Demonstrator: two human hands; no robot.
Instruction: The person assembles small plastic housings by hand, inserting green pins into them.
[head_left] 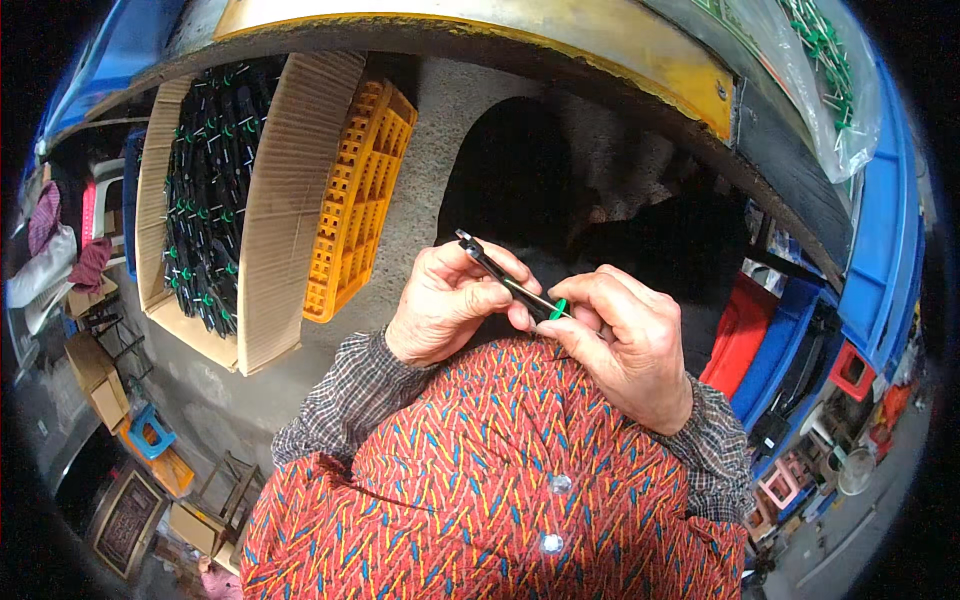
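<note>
Above my lap, my left hand (pixel 432 312) grips a slim black plastic part (pixel 492 264) between thumb and fingers. This part slants from upper left down to the right, and its upper end has a shiny tip. My right hand (pixel 640 345) pinches a small green piece (pixel 558 309) at the part's lower end. A pale thin stem runs from the green piece along the black part. Whether the two are fully joined is hidden by my fingers.
A cardboard box (pixel 272 215) full of black parts with green pieces stands left, beside a yellow plastic crate (pixel 360 200). Across the front runs a worn table edge (pixel 480 30). A clear bag (pixel 850 150) of green stemmed pieces lies far right, near blue bins (pixel 885 250).
</note>
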